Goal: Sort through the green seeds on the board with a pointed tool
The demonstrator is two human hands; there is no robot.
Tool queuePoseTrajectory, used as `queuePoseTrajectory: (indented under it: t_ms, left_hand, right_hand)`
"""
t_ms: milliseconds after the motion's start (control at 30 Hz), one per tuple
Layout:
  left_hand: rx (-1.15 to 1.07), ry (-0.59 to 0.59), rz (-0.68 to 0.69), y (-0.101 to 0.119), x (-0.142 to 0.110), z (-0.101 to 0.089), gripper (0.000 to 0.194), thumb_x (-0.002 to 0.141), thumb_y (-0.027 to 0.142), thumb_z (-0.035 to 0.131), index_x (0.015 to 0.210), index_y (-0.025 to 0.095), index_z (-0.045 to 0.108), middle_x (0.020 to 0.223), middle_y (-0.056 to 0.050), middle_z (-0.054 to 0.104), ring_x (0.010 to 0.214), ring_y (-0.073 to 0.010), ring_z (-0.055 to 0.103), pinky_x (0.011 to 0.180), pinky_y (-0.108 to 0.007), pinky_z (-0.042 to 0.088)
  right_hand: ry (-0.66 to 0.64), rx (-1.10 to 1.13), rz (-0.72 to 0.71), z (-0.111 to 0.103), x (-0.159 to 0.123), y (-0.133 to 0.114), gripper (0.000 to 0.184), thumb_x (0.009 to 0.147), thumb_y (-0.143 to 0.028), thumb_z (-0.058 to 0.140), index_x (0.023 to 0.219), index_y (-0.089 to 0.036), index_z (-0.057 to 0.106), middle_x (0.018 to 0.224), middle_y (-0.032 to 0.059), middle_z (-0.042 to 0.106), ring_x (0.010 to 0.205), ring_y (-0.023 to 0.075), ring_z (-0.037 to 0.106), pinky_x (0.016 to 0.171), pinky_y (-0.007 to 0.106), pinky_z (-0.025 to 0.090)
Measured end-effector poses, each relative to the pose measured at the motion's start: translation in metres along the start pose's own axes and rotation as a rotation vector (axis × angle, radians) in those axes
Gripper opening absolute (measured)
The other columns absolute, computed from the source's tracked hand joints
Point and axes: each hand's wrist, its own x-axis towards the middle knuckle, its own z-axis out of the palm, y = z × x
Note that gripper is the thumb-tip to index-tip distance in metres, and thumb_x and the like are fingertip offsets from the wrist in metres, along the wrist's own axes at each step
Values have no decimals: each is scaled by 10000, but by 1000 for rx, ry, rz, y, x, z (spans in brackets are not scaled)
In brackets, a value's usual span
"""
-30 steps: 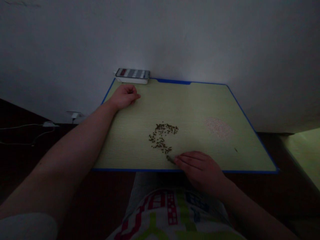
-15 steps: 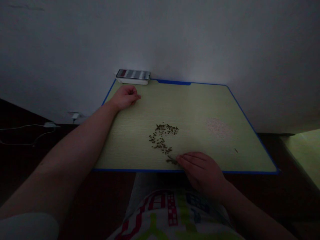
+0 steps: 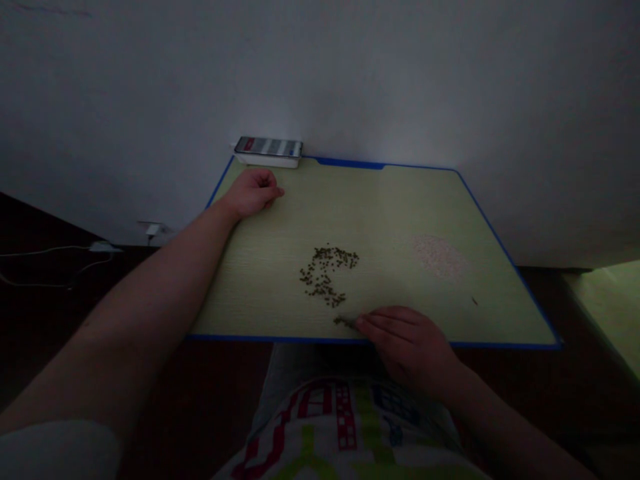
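Note:
My right hand [image 3: 410, 340] is closed with its fingertips pinched at the table's near edge. From them a thin, greyish pointed object [image 3: 349, 321] sticks out to the left, too dim to name, beside a few small dark grains [image 3: 340, 322]. A larger scatter of dark greenish grains [image 3: 325, 292] lies just beyond, in a rough curve open to the right. My left hand [image 3: 255, 192] rests curled on the far left of the table; its palm side is in shadow, and whatever it may hold is hidden.
The pale yellow table [image 3: 390, 220] has a blue rim. On its right lies a patch of whitish grains [image 3: 440, 257], with a small dark sliver [image 3: 475, 301] nearer me. A phone [image 3: 270, 147] lies on a white box [image 3: 267, 161] by the wall. A plug and cables [image 3: 103, 247] are at left.
The tip of the thin object has drawn slightly down among the few near grains, away from the larger scatter. My left hand stays in place; the whole view has shifted a little.

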Motion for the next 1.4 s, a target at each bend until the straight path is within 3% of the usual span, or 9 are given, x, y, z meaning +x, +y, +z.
queuePoseTrajectory:
  t_ms: [133,567,933,1400]
  left_hand:
    - [20,-9,-85,4,-1,0,254,719,254,701,607,218,475,465,25,474,456,-94,376,487,-272,281]
    - [1,1,-67,4,-2,0,234,689,255,703,606,210,489,445,34,489,437,-80,371,474,-256,272]
    - [52,-17,-100,10,-4,0,242,723,266,681,624,212,467,464,36,460,449,-82,373,483,-252,272]
    - [41,-24,-107,11,-4,-1,237,723,276,685,622,214,480,471,28,489,459,-92,381,482,-254,276]
  right_hand:
    - [-3,8,-42,0,2,-1,333,956,-71,468,1140,-149,734,991,63,825,863,180,764,784,321,647]
    - [-20,-63,-53,13,6,-11,327,1029,-107,423,1172,-115,717,1023,75,817,886,195,743,799,337,621]
    - [6,-195,40,-1,-10,10,309,960,-74,480,1137,-111,731,1024,88,821,878,207,766,814,347,654]
    - [38,-209,95,-3,-12,17,295,975,-93,482,1133,-105,731,969,108,817,826,214,770,786,356,669]
